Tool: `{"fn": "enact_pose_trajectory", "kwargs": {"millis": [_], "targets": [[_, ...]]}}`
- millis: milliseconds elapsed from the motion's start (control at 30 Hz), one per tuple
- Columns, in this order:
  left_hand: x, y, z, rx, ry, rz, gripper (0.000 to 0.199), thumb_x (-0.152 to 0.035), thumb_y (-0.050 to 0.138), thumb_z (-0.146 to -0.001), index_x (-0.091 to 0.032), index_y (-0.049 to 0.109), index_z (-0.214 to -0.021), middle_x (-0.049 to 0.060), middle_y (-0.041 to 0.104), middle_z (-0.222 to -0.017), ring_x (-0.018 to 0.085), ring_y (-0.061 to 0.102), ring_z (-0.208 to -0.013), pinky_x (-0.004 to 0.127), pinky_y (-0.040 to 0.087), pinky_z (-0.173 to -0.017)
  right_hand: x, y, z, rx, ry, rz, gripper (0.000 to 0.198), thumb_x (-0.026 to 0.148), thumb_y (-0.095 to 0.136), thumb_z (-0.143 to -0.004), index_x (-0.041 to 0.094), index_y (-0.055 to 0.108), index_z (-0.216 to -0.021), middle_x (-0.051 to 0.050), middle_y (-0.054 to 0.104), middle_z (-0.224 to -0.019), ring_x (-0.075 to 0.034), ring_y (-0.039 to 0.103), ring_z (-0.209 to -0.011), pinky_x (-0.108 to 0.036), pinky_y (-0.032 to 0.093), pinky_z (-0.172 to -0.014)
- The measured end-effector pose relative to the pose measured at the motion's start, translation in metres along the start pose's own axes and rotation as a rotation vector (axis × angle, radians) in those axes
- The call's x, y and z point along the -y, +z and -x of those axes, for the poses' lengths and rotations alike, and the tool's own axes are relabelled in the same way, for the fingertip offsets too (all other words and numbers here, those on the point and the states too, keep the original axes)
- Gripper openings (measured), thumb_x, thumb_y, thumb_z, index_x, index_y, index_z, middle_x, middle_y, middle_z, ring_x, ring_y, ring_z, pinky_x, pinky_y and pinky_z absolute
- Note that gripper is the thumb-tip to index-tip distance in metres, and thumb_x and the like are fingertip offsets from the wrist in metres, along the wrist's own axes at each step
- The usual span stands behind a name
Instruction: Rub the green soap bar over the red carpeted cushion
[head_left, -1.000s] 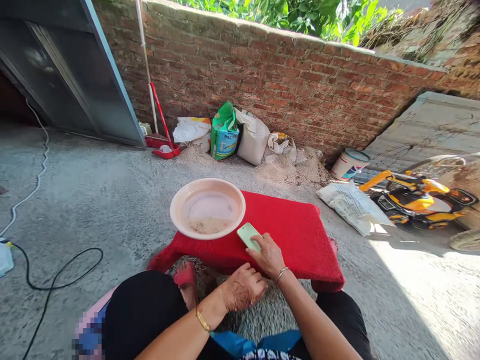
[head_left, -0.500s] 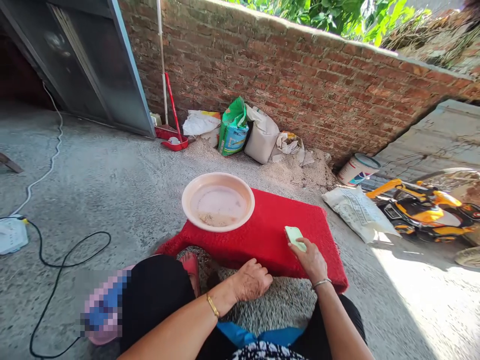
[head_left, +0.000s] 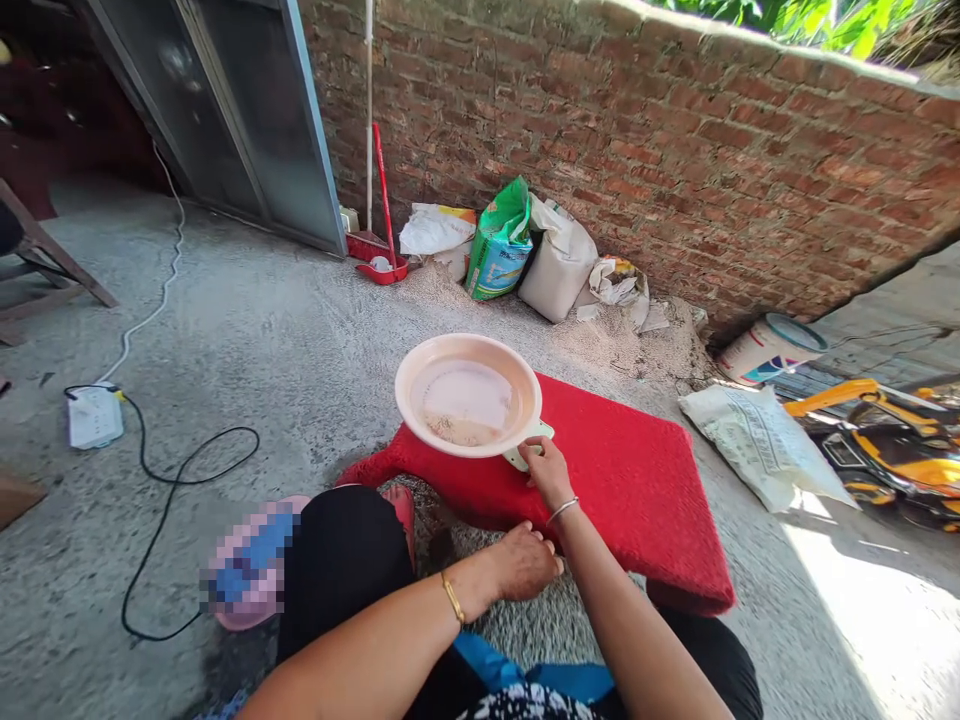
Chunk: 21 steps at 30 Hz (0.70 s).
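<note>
My right hand (head_left: 549,470) grips a flat, pale green phone-like slab (head_left: 541,431) between thumb and fingers, at the near right rim of the basin. Part of the slab is covered by my fingers. The wide, pale peach basin (head_left: 409,400) holds shallow water with dark bits at the bottom. It stands on the left part of a low bench covered in red cloth (head_left: 637,470). Below my right wrist, my left hand (head_left: 525,565) hangs loosely closed in front of the bench edge, with no object showing in it.
On the left floor lie a white power strip (head_left: 96,415) with a black cord and a pink basin (head_left: 251,605). Bags (head_left: 562,265), spilled grain and a red dustpan (head_left: 382,270) line the brick wall. A sack (head_left: 757,435), bucket (head_left: 772,348) and toy digger (head_left: 892,450) are right.
My right hand has carried the pale green slab leftward across the red cloth to the basin's rim. My left hand stays curled near the bench edge. The view has turned somewhat.
</note>
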<state>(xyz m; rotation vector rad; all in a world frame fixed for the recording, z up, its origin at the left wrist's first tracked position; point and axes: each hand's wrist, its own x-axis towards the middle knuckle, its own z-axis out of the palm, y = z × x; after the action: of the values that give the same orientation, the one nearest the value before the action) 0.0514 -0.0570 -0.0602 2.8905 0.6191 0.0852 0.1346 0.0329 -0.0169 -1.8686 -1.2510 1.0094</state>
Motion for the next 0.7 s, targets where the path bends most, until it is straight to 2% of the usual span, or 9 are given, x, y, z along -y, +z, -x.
{"fn": "enact_pose_trajectory", "kwargs": {"millis": [133,233,333,467,533,600,700], "targets": [[0.001,0.0,-0.002,0.013,-0.01,0.014,0.013,-0.023,0.058,-0.081,-0.017,0.065,-0.089,0.009,0.069,-0.084,0.022,0.066,-0.079,0.04,0.048,-0.077,-0.006,-0.004,-0.012,0.022,0.047,-0.032,0.023,0.034,0.055,-0.074,0.02,0.06,-0.091,0.008,0.047,-0.046,-0.01,0.043,-0.036,-0.02,0.031,-0.034],[0.0,0.001,-0.005,0.056,-0.027,0.008,0.012,-0.02,0.056,-0.081,-0.017,0.066,-0.088,0.009,0.069,-0.083,0.022,0.066,-0.08,0.04,0.047,-0.077,-0.017,-0.017,-0.016,0.025,0.075,-0.077,0.023,0.033,0.057,-0.07,0.019,0.059,-0.088,0.009,0.044,-0.042,-0.01,0.042,-0.034,-0.02,0.028,-0.032],[-0.002,0.0,-0.007,0.095,-0.036,0.004,0.014,-0.019,0.053,-0.084,-0.018,0.067,-0.086,0.008,0.069,-0.084,0.022,0.066,-0.081,0.041,0.047,-0.078,-0.034,-0.044,-0.013,-0.025,0.089,-0.105,0.028,0.037,0.06,-0.065,0.019,0.057,-0.086,0.009,0.044,-0.043,-0.01,0.042,-0.033,-0.02,0.026,-0.03],[-0.004,-0.004,-0.005,0.074,-0.022,0.015,0.013,-0.02,0.054,-0.084,-0.019,0.067,-0.086,0.007,0.069,-0.086,0.023,0.066,-0.08,0.04,0.048,-0.076,-0.055,-0.089,-0.001,-0.144,0.12,-0.121,0.035,0.04,0.062,-0.06,0.018,0.054,-0.086,0.009,0.046,-0.043,-0.01,0.043,-0.033,-0.019,0.027,-0.03],[-0.003,-0.005,-0.004,0.068,-0.024,0.028,0.012,-0.021,0.055,-0.084,-0.019,0.067,-0.087,0.007,0.069,-0.085,0.023,0.066,-0.079,0.041,0.049,-0.075,-0.058,-0.099,0.008,-0.181,0.124,-0.14,0.037,0.042,0.062,-0.058,0.018,0.054,-0.086,0.008,0.047,-0.044,-0.01,0.044,-0.034,-0.019,0.028,-0.03],[-0.002,-0.003,-0.003,0.061,-0.034,0.031,0.013,-0.022,0.055,-0.084,-0.018,0.067,-0.087,0.007,0.069,-0.085,0.024,0.066,-0.081,0.042,0.049,-0.076,-0.053,-0.092,0.017,-0.161,0.113,-0.184,0.039,0.044,0.062,-0.057,0.018,0.053,-0.085,0.008,0.048,-0.045,-0.01,0.044,-0.035,-0.02,0.028,-0.03],[-0.001,0.004,-0.001,0.082,-0.03,0.02,0.013,-0.021,0.057,-0.082,-0.016,0.067,-0.088,0.01,0.07,-0.087,0.025,0.067,-0.083,0.044,0.05,-0.079,-0.033,-0.053,0.028,-0.032,0.079,-0.232,0.036,0.044,0.062,-0.058,0.019,0.053,-0.083,0.009,0.046,-0.045,-0.009,0.043,-0.033,-0.02,0.027,-0.03]]}}
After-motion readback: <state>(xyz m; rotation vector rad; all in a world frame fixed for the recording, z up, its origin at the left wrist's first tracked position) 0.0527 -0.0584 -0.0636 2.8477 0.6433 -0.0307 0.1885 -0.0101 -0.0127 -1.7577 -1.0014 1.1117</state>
